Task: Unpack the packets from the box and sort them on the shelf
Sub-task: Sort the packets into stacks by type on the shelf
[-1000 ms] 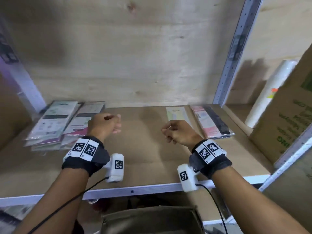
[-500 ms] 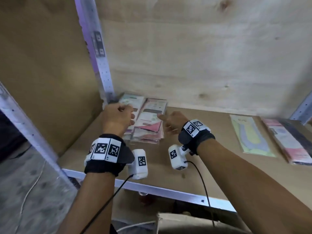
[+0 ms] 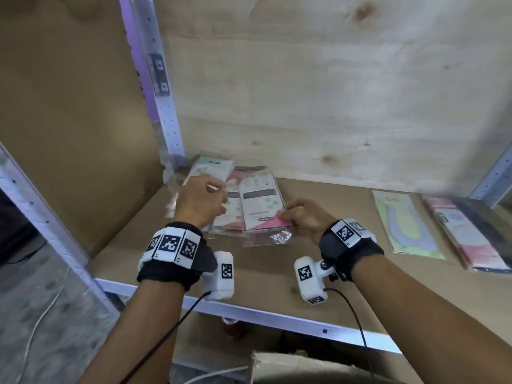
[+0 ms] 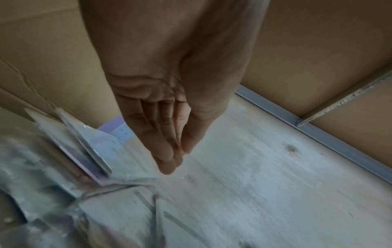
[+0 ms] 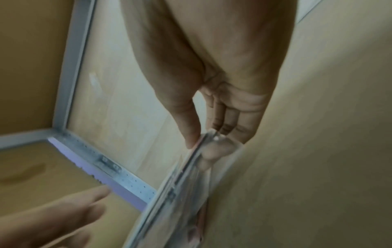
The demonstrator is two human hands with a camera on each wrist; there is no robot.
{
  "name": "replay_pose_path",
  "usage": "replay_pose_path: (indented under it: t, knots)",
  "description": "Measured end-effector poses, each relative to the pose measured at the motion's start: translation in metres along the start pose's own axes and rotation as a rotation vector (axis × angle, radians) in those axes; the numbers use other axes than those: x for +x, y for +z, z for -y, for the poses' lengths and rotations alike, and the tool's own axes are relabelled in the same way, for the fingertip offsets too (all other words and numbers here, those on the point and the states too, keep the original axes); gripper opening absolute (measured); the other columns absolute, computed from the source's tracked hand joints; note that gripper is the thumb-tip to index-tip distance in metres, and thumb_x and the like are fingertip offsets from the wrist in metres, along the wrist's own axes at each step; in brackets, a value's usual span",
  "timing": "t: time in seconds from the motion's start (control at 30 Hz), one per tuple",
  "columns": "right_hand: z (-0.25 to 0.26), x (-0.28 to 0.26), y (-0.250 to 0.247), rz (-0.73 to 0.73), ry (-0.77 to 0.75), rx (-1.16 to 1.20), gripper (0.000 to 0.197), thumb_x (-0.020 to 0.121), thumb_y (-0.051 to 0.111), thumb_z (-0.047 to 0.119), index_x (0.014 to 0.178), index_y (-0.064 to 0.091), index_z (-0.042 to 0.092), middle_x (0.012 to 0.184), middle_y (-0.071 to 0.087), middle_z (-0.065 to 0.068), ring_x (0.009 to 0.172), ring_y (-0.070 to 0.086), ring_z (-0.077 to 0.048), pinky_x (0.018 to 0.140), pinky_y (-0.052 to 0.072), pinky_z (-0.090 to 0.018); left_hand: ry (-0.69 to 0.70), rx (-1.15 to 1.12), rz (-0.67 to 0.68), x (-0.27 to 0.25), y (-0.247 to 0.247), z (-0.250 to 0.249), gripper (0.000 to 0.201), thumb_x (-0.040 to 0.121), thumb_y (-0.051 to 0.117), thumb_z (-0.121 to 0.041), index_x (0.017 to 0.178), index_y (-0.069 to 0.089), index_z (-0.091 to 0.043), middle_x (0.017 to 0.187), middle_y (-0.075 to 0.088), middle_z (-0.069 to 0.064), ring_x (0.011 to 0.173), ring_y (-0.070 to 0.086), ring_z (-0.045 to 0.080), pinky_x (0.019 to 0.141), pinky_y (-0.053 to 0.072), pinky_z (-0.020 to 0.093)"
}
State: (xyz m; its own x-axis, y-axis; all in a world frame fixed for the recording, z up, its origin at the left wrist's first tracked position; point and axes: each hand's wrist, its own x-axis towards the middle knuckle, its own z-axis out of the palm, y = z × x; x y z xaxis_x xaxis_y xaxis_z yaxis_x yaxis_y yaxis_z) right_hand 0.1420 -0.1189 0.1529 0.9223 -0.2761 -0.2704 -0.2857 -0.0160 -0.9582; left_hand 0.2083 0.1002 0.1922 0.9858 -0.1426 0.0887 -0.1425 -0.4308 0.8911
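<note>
Several clear-wrapped packets [image 3: 259, 203] lie in a loose pile at the back left of the shelf board [image 3: 277, 278]. My right hand [image 3: 282, 214] pinches the pile's near right corner. In the right wrist view the thumb presses on top and the fingers [image 5: 229, 127] sit under the packets [image 5: 174, 193], which tilt up off the board. My left hand [image 3: 219, 189] hovers over the left part of the pile. In the left wrist view its fingers [image 4: 167, 151] are straight and together and hold nothing, beside tilted packets [image 4: 84, 151].
A green packet [image 3: 404, 225] and pink and black packets [image 3: 471, 236] lie flat at the right of the shelf. A metal upright [image 3: 158, 87] and a cardboard side wall [image 3: 69, 106] close the left. An open cardboard box [image 3: 304, 367] stands below the shelf's front rail [image 3: 277, 320].
The view swung left. Both hands moved from the shelf's middle to the left pile. The right hand took hold of the pile's corner and lifted it.
</note>
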Motion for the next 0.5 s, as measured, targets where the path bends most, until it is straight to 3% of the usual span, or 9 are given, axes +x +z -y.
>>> replay_pose_path:
  t: [0.07, 0.13, 0.23, 0.37, 0.43, 0.5]
  knots:
    - [-0.004, -0.017, -0.017, -0.003, -0.011, 0.103, 0.019, 0.09, 0.068, 0.002, 0.099, 0.055, 0.012, 0.092, 0.069, -0.013, 0.058, 0.062, -0.019, 0.054, 0.055, -0.026, 0.052, 0.065, 0.074, -0.006, 0.009, -0.005, 0.029, 0.09, 0.06, -0.001, 0.113, 0.069, -0.017, 0.094, 0.071, 0.006, 0.079, 0.072, 0.025, 0.078, 0.062, 0.04]
    - [-0.007, -0.034, -0.035, -0.001, -0.032, 0.201, 0.034, 0.089, 0.07, 0.005, 0.118, 0.054, 0.015, 0.101, 0.071, -0.014, 0.071, 0.063, -0.025, 0.063, 0.056, -0.032, 0.137, 0.209, 0.155, -0.012, 0.021, -0.011, 0.05, 0.086, 0.06, 0.003, 0.129, 0.063, -0.023, 0.114, 0.065, 0.005, 0.1, 0.066, 0.027, 0.091, 0.056, 0.04]
    - [-0.007, -0.059, -0.059, 0.025, -0.093, 0.29, 0.032, 0.091, 0.067, 0.007, 0.121, 0.061, 0.014, 0.096, 0.076, -0.007, 0.069, 0.069, -0.022, 0.064, 0.059, -0.029, 0.269, 0.364, 0.217, -0.023, 0.041, -0.019, 0.063, 0.084, 0.069, -0.004, 0.139, 0.056, -0.031, 0.137, 0.048, 0.006, 0.123, 0.053, 0.025, 0.106, 0.047, 0.042]
    - [-0.003, -0.089, -0.092, 0.046, -0.112, 0.428, 0.011, 0.091, 0.068, 0.015, 0.101, 0.069, 0.01, 0.094, 0.074, -0.014, 0.069, 0.07, -0.024, 0.054, 0.055, -0.024, 0.468, 0.377, 0.23, -0.034, 0.068, -0.031, 0.044, 0.082, 0.079, -0.022, 0.122, 0.069, -0.036, 0.132, 0.051, 0.002, 0.131, 0.045, 0.025, 0.112, 0.038, 0.047]
    - [0.001, -0.101, -0.108, 0.046, -0.114, 0.477, 0.011, 0.093, 0.065, 0.017, 0.098, 0.067, 0.008, 0.089, 0.071, -0.016, 0.068, 0.068, -0.023, 0.053, 0.055, -0.023, 0.544, 0.352, 0.239, -0.039, 0.08, -0.038, 0.031, 0.081, 0.081, -0.028, 0.109, 0.073, -0.04, 0.125, 0.056, -0.002, 0.128, 0.046, 0.024, 0.111, 0.038, 0.048]
    - [0.004, -0.112, -0.123, 0.024, -0.114, 0.519, 0.013, 0.094, 0.063, 0.018, 0.101, 0.064, 0.008, 0.082, 0.071, -0.014, 0.065, 0.067, -0.02, 0.054, 0.054, -0.022, 0.597, 0.308, 0.242, -0.048, 0.092, -0.046, 0.027, 0.081, 0.082, -0.032, 0.091, 0.067, -0.052, 0.116, 0.059, -0.007, 0.122, 0.047, 0.023, 0.108, 0.037, 0.045]
